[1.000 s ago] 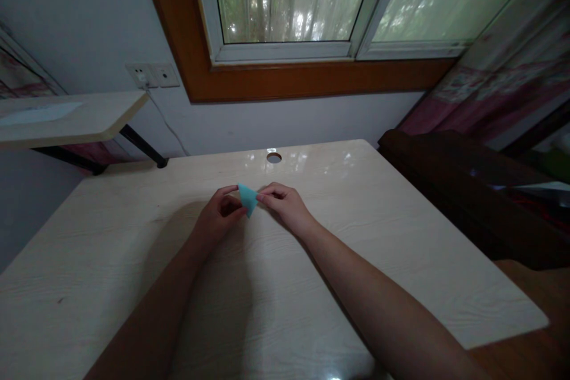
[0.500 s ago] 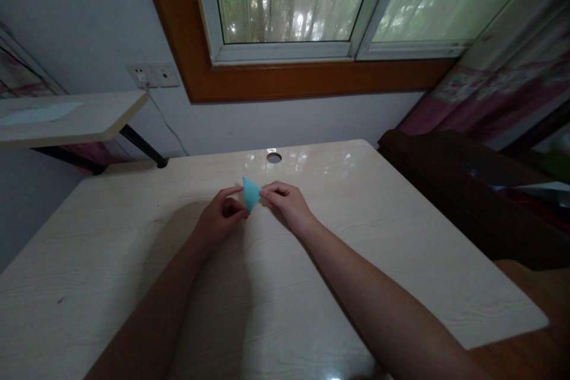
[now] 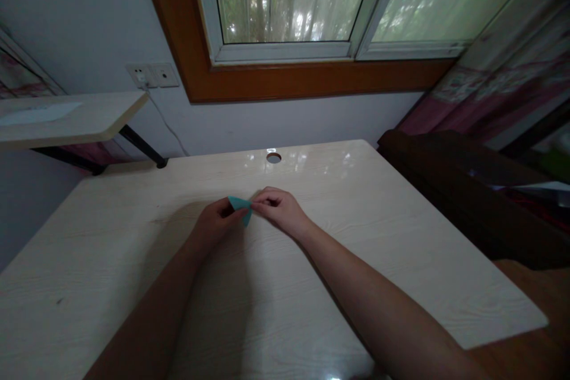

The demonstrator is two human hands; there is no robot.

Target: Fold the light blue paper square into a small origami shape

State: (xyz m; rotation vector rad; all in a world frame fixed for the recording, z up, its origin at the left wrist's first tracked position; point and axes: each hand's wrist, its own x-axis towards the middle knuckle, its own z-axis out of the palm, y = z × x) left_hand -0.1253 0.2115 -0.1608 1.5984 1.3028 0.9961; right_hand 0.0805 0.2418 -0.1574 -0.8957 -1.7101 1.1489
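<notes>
A small folded piece of turquoise paper [image 3: 239, 203] is held between my two hands, just above the pale wood-grain table. My left hand [image 3: 218, 218] pinches it from the left, the thumb lying across its near face; the fingers behind it are partly hidden. At its right corner, the thumb and fingertips of my right hand [image 3: 280, 209] are closed on the paper. One point of the paper sticks out up and to the left, another hangs down below my left thumb.
The table [image 3: 378, 255] has a round cable hole [image 3: 274, 158] near its back edge. A raised shelf [image 3: 89, 122] on black legs stands at the left, with a pale sheet on it. Behind are a wall socket [image 3: 154, 75] with a cord, and a window. Dark furniture [image 3: 454, 190] borders the right side.
The paper has moved slightly left and toward me, and it has tilted. My left thumb has come onto its face, and my right hand has shifted a little left with it.
</notes>
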